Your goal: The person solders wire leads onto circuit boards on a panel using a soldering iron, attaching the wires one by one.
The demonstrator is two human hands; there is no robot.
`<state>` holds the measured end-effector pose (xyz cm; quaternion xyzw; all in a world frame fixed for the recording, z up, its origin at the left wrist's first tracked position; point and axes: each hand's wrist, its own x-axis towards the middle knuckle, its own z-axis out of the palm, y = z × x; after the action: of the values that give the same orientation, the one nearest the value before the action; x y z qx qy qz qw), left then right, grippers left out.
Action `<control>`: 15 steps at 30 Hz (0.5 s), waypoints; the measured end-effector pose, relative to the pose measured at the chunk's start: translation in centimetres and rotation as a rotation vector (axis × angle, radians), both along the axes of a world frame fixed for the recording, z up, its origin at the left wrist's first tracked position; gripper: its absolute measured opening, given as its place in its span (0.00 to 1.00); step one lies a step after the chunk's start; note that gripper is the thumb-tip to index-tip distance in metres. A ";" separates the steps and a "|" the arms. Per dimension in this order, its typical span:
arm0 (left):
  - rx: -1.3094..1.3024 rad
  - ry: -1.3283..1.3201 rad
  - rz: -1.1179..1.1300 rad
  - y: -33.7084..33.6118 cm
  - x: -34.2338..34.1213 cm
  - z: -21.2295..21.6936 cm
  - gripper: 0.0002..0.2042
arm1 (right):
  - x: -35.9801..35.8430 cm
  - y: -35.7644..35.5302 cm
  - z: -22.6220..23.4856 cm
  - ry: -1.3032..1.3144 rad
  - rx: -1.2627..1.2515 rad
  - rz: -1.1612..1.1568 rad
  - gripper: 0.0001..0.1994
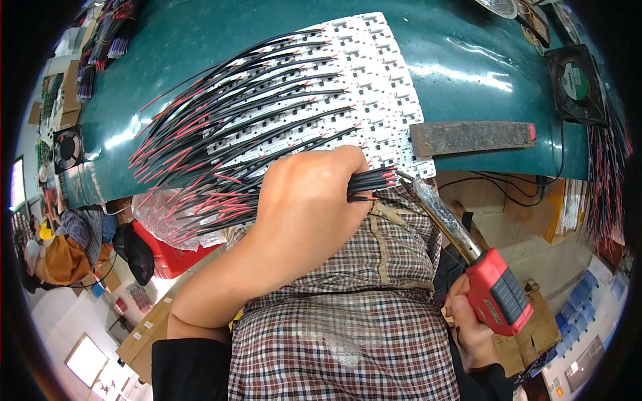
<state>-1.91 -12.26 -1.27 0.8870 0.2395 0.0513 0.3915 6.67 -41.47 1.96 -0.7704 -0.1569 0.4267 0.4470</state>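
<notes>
Green, glossy table, curved by the lens. White sheet of circuit boards lies flat on it, mid-scene, thin, panelled, dotted with small dark parts. Black wires with red ends lie in rows across the sheet, slender, flexible, fanning out to the left.

Left hand sits at the sheet's near edge, back of hand up, closed around a wire bundle; fingers curled in, fingertips hidden, so exact pinch can't be told. Bundle pokes out right of the fist, red tips bunched together.

Right hand, near right, fingers wrapped on the red-and-black handle of a soldering iron, fingers partly hidden behind it. Iron slants far-left: scuffed metal barrel, narrow dark tip just beside the bundle's red ends; contact can't be told.

Right of the sheet: rough grey-brown bar, long, blocky, one end red, its left end over the sheet's edge. Far right: square dark fan. Near left: crinkled clear plastic bag by a smooth red tub. Checked woven apron covers the person's lap.
</notes>
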 end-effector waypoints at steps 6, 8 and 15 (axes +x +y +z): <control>-0.047 0.007 -0.047 0.6 -0.3 0.0 0.06 | 0.2 1.5 0.4 -0.042 0.065 -0.119 0.08; -0.070 0.003 -0.083 1.4 -0.6 0.1 0.05 | 0.9 2.1 0.1 -0.084 0.126 -0.119 0.09; 0.101 -0.190 0.241 4.3 -0.5 3.2 0.08 | 3.7 5.2 0.1 -0.328 0.313 -0.239 0.10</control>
<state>-2.45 -7.93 1.89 0.8616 0.3032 0.1936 0.3581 10.36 -36.26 2.08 -0.7637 -0.1993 0.2108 0.5768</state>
